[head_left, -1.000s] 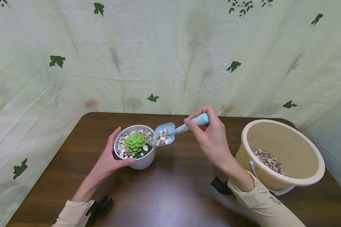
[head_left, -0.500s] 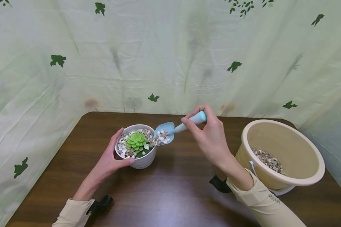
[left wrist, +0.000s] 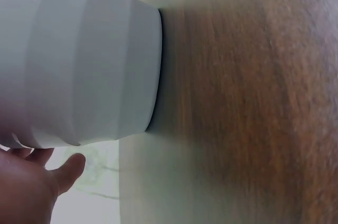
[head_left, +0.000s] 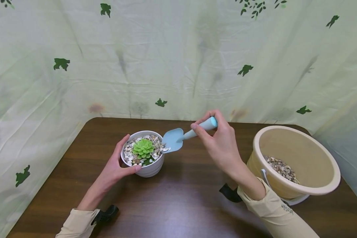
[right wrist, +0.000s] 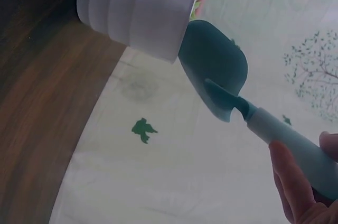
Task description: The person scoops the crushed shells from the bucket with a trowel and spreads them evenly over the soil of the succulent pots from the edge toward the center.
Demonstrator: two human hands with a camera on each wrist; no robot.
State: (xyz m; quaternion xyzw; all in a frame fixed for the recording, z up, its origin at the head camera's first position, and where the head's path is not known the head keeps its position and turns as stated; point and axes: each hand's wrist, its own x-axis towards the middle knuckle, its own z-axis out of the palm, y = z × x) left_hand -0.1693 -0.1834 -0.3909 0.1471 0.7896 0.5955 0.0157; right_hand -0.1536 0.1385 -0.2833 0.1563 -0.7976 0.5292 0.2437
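Observation:
A white ribbed flowerpot (head_left: 151, 170) stands on the table, holding a bright green succulent (head_left: 143, 148) among small pebbles (head_left: 129, 158). My left hand (head_left: 114, 168) grips the pot from the left, its thumb at the near side of the rim and its fingers round the far side. In my right hand (head_left: 224, 150), a light blue trowel (head_left: 174, 138) is pinched by its handle between thumb and fingers. The trowel's blade tilts down onto the pot's right rim, with a few pebbles at its tip. The right wrist view shows the blade's underside against the rim.
A large cream bucket (head_left: 321, 158) stands at the right of the brown table (head_left: 178, 205), partly behind the right forearm, with pebbles (head_left: 282, 168) at its bottom. Its handle (head_left: 297, 199) hangs down in front. Behind the table hangs a pale leaf-patterned cloth (head_left: 178, 59).
Pebbles that lay on the trowel's blade have slid off into the pot, leaving the blade nearly bare. Both hands and the pot have shifted only very slightly.

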